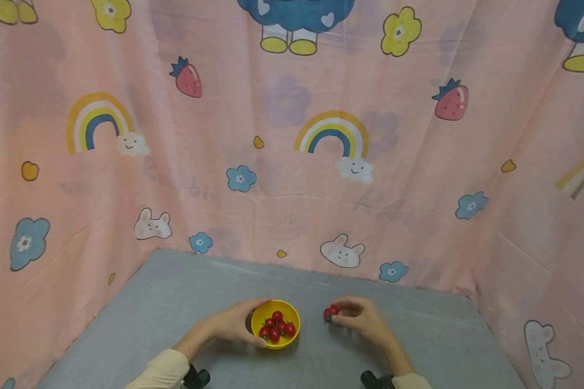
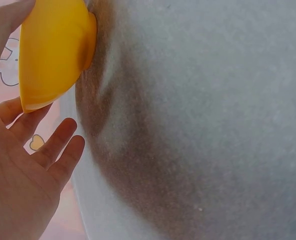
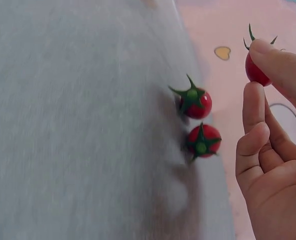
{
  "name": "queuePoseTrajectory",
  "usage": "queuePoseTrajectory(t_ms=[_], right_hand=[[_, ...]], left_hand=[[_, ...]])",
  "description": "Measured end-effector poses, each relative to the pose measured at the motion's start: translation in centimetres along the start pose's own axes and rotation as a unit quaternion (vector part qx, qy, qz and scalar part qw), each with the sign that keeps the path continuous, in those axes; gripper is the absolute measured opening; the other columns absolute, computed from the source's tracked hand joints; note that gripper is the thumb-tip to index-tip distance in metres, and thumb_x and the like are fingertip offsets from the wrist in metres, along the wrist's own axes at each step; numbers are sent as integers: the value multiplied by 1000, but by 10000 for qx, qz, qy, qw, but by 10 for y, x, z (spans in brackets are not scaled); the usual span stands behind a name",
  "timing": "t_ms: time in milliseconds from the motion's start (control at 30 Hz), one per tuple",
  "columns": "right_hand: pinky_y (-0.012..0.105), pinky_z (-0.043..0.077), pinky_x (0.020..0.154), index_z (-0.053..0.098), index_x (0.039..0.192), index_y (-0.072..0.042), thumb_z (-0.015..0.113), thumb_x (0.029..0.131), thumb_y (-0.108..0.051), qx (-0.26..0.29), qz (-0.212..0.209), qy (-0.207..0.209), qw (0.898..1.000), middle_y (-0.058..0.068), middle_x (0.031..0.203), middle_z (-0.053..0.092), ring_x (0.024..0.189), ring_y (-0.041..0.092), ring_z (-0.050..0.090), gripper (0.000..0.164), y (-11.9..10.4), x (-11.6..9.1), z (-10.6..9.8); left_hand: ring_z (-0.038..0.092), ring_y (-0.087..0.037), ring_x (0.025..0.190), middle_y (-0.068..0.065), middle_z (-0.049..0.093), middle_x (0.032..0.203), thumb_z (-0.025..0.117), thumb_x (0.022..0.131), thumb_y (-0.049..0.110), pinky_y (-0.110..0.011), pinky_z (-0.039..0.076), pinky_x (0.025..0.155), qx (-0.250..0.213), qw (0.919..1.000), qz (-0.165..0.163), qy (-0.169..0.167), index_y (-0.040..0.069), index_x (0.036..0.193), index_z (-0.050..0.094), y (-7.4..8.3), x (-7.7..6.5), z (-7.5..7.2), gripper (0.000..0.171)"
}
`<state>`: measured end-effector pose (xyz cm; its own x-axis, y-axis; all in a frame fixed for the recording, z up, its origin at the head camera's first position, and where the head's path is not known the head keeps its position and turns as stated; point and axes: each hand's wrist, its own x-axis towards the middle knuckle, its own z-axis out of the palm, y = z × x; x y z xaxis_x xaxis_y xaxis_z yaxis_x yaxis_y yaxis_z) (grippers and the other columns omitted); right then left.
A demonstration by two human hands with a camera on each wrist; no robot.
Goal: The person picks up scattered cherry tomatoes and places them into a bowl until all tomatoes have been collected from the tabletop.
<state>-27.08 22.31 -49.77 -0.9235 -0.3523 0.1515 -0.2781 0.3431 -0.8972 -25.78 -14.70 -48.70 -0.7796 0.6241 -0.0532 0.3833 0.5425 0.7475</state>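
Note:
My left hand (image 1: 233,322) grips the side of a small yellow bowl (image 1: 288,309), thumb at the near rim and fingers at the far rim. Several red cherry tomatoes (image 1: 274,335) with green stems lie inside. In the left wrist view the bowl (image 2: 53,55) shows its foot against the table, and two fingers spread away from it. To the right of the bowl, my right hand (image 1: 362,320) pinches one cherry tomato (image 3: 258,69) between thumb and fingertip. Just beyond those fingers, two more cherry tomatoes (image 3: 204,141) sit side by side on the table.
A grey table (image 1: 185,292) carries everything. Behind and around it hangs a pink curtain (image 1: 214,216) printed with rainbows, rabbits and flowers, meeting the table's back edge. Dark wrist camera mounts (image 1: 376,380) show at both wrists.

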Motion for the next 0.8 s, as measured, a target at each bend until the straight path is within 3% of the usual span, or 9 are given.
queuePoseTrajectory(t_ms=[300, 600, 800], right_hand=[[27, 57, 74, 74, 110, -2, 82, 87, -12, -112, -200, -45, 9997, 7, 100, 73, 84, 23, 68, 27, -8, 11, 14], [26, 57, 77, 72, 113, 3, 81, 88, -11, 22, -449, -178, 9988, 9, 103, 73, 85, 23, 67, 30, -11, 20, 27], [26, 57, 80, 72, 114, 2, 81, 88, -13, 65, -354, -238, 9991, 7, 104, 72, 87, 25, 68, 31, -14, 25, 35]], left_hand=[[48, -26, 131, -4, 49, 149, 86, 82, 37, -57, 36, 110, -6, 9999, -101, 14, 14, 155, 40, 0, -1, 0, 90], [48, -26, 131, -4, 49, 148, 86, 81, 36, -55, 37, 110, 57, 10000, -70, 18, 12, 155, 40, 0, 0, 0, 90], [47, -25, 132, -4, 48, 149, 85, 82, 37, -55, 36, 111, 36, 10000, -53, 1, 12, 155, 40, -1, 0, -1, 90]])
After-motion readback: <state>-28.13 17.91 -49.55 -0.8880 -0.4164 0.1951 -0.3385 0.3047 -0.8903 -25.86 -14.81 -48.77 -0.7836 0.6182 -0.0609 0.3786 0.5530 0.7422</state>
